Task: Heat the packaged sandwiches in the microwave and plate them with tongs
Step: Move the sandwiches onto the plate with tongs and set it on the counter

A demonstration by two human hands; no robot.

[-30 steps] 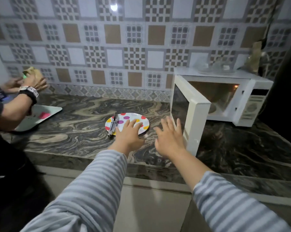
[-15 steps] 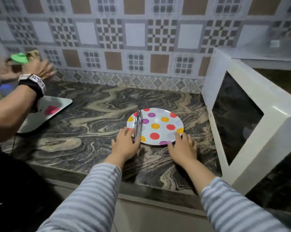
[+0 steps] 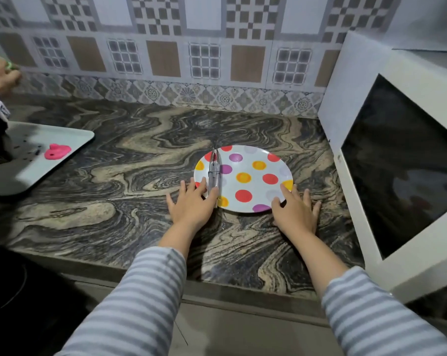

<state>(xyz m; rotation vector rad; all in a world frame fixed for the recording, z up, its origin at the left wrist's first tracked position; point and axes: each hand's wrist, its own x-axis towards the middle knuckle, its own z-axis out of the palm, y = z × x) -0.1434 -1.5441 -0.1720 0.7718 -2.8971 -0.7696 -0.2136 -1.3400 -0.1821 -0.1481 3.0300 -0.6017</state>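
Note:
A white plate (image 3: 250,164) with red, orange and purple dots lies on the marbled counter (image 3: 130,176). Metal tongs (image 3: 214,170) lie across its left side, tips pointing away from me. My left hand (image 3: 192,204) rests flat at the plate's left rim, fingers straight, touching the near end of the tongs. My right hand (image 3: 295,213) lies flat at the plate's right front rim, fingers spread on the plate edge and counter. The white microwave's open door (image 3: 386,160) stands at the right. No packaged sandwich shows near my hands.
A pale tray (image 3: 24,160) with a pink object (image 3: 56,151) sits at the left. Another person's hand (image 3: 0,75) with a dark wristband holds something green at the far left. The tiled wall runs behind the counter.
The view has moved closer and down over the plate. Both my hands came forward from in front of the microwave door and settled at either side of the plate.

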